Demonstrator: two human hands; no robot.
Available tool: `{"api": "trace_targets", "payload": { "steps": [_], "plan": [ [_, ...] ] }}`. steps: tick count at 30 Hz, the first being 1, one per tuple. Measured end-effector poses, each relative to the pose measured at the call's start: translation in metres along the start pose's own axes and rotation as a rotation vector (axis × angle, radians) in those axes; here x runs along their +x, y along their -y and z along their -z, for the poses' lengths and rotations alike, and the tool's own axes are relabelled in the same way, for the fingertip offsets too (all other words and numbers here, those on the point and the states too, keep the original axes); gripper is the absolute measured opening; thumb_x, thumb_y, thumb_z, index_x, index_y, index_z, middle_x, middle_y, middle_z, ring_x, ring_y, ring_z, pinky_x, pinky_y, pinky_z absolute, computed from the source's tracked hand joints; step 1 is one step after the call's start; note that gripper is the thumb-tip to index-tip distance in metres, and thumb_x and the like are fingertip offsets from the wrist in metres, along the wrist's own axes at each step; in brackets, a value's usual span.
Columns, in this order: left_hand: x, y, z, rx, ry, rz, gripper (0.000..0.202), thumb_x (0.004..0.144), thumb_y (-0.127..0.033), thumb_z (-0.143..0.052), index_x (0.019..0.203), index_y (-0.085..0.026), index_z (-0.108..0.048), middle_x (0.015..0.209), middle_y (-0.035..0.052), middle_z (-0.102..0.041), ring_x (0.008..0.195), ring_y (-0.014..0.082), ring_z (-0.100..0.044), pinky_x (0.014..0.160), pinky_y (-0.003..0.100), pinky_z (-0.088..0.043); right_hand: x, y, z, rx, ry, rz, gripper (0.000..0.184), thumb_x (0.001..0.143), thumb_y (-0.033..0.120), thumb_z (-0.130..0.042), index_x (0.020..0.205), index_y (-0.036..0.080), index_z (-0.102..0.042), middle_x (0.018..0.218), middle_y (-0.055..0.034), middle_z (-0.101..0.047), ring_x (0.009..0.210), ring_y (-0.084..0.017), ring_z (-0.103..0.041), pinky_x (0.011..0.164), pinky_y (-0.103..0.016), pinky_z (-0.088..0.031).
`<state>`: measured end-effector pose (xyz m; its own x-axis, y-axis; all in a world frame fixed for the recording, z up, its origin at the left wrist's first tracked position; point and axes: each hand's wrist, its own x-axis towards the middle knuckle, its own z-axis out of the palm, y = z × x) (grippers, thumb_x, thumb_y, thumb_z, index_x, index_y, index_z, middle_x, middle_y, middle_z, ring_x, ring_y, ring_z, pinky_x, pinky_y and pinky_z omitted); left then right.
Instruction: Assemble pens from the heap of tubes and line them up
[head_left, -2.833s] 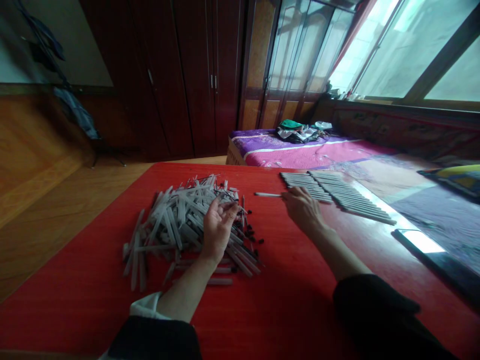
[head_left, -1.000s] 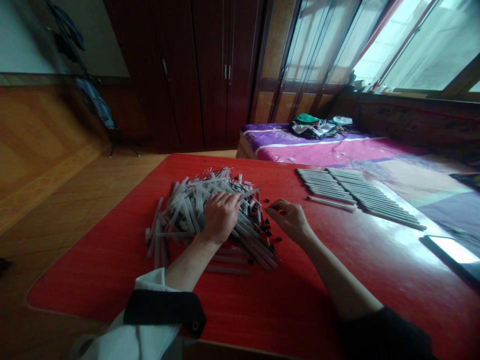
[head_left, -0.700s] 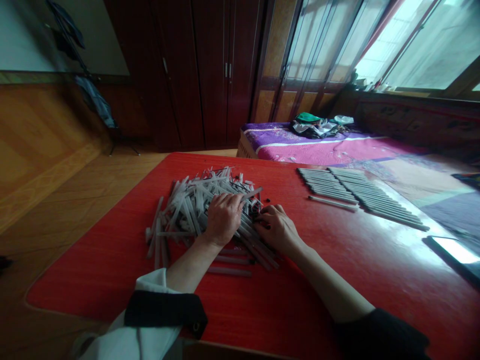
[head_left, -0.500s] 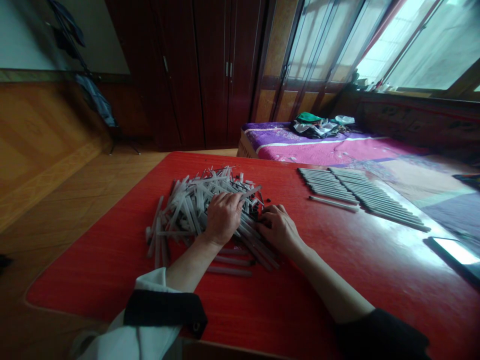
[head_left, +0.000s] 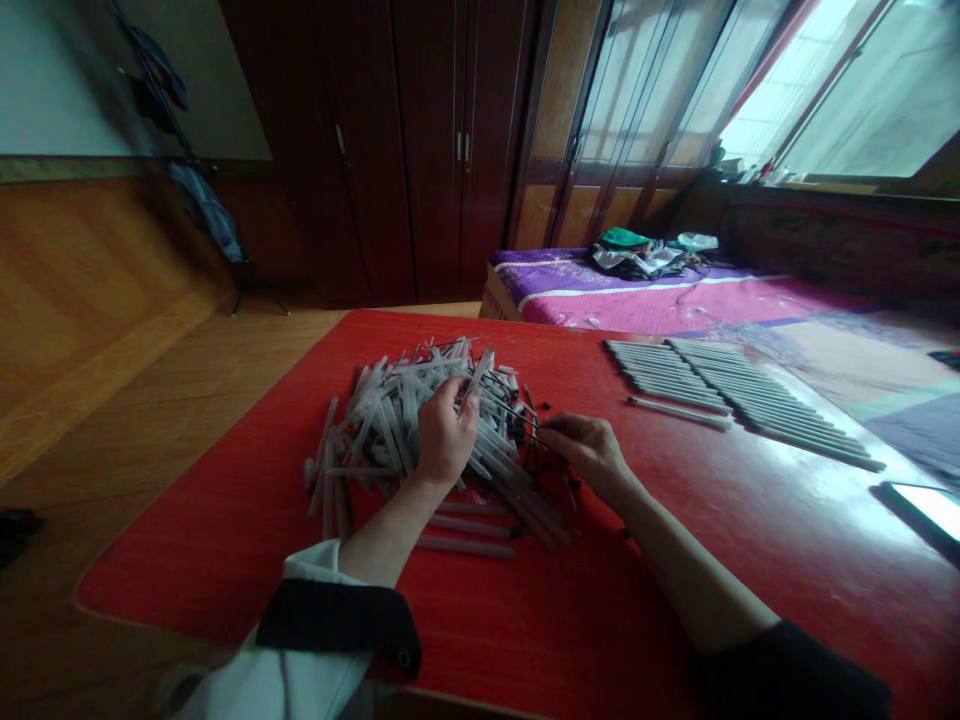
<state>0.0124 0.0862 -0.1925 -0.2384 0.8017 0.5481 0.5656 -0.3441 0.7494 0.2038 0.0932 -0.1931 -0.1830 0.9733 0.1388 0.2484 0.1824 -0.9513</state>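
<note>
My left hand [head_left: 445, 432] is closed around a translucent whitish plastic tube [head_left: 481, 370], which tilts up past the fingertips over the pile. Pinched in my right hand [head_left: 589, 452] are thin dark sticks [head_left: 517, 409] that stretch left toward my left hand; their exact kind and number are too small to tell. Under and beside my left hand lies a jumbled heap of similar tubes [head_left: 391, 415]. Small black pieces [head_left: 517, 431] lie at the heap's right side, near my right fingertips.
Everything sits on a red table [head_left: 600, 620]. Two neat rows of capped tubes [head_left: 780, 405] lie at the right, with one single tube [head_left: 679, 413] in front. A phone [head_left: 926, 512] rests at the right edge. Beyond are a bed [head_left: 645, 300] and dark wardrobes [head_left: 427, 150].
My right hand has drawn slightly right out of the heap's edge, now with thin dark sticks in its fingers. The tube in my left hand has turned more upright.
</note>
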Motion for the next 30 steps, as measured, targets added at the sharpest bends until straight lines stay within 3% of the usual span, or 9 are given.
{"api": "trace_targets", "payload": {
  "steps": [7,13,17,20,23,30],
  "plan": [
    [0.001,-0.005,0.0,-0.12,0.065,0.032,0.008,0.079,-0.018,-0.055,0.085,-0.015,-0.059,0.075,0.0025,-0.066,0.066,0.0131,-0.061,0.061,0.022,-0.045,0.001,0.0,0.003,0.11,-0.029,-0.076,0.014,0.061,0.028,-0.069,0.065,0.014,-0.069,0.057,-0.0011,-0.063,0.05,-0.011,-0.052,0.049,-0.024,-0.039],
    [-0.005,-0.014,-0.003,-0.099,0.191,-0.056,0.008,0.079,-0.015,-0.056,0.086,-0.017,-0.059,0.076,0.0016,-0.066,0.069,0.013,-0.061,0.063,0.022,-0.045,0.006,-0.003,0.008,0.629,-0.094,-0.14,0.018,0.059,0.028,-0.074,0.06,0.014,-0.064,0.054,-0.0005,-0.062,0.051,-0.01,-0.055,0.052,-0.023,-0.044],
    [-0.008,-0.013,-0.005,0.065,0.23,-0.177,0.012,0.08,-0.013,-0.056,0.091,-0.018,-0.059,0.083,0.003,-0.067,0.076,0.0155,-0.061,0.069,0.025,-0.046,0.009,-0.002,0.011,0.811,-0.239,-0.1,0.018,0.059,0.027,-0.075,0.064,0.015,-0.063,0.057,-0.0013,-0.064,0.053,-0.011,-0.059,0.051,-0.022,-0.047],
    [-0.008,-0.007,-0.004,0.302,0.176,-0.268,0.013,0.08,-0.013,-0.057,0.092,-0.019,-0.059,0.087,0.0043,-0.066,0.083,0.0184,-0.06,0.075,0.029,-0.045,0.012,0.001,0.018,0.857,-0.381,-0.032,0.018,0.06,0.026,-0.074,0.066,0.015,-0.062,0.057,-0.0018,-0.065,0.053,-0.012,-0.06,0.048,-0.022,-0.047],
    [-0.008,-0.005,-0.003,0.451,0.192,-0.331,0.012,0.08,-0.015,-0.059,0.091,-0.019,-0.059,0.086,0.0037,-0.065,0.083,0.0197,-0.059,0.076,0.031,-0.044,0.013,0.006,0.025,0.851,-0.477,0.033,0.017,0.062,0.026,-0.073,0.068,0.015,-0.06,0.055,-0.0006,-0.064,0.051,-0.012,-0.06,0.049,-0.023,-0.049],
    [-0.01,-0.008,-0.003,0.509,0.227,-0.365,0.012,0.08,-0.015,-0.059,0.09,-0.019,-0.059,0.083,0.0025,-0.064,0.082,0.0194,-0.059,0.075,0.03,-0.043,0.013,0.006,0.026,0.755,-0.529,0.042,0.017,0.065,0.027,-0.071,0.067,0.014,-0.06,0.056,-0.0009,-0.065,0.048,-0.011,-0.059,0.047,-0.021,-0.046]
  ]
}}
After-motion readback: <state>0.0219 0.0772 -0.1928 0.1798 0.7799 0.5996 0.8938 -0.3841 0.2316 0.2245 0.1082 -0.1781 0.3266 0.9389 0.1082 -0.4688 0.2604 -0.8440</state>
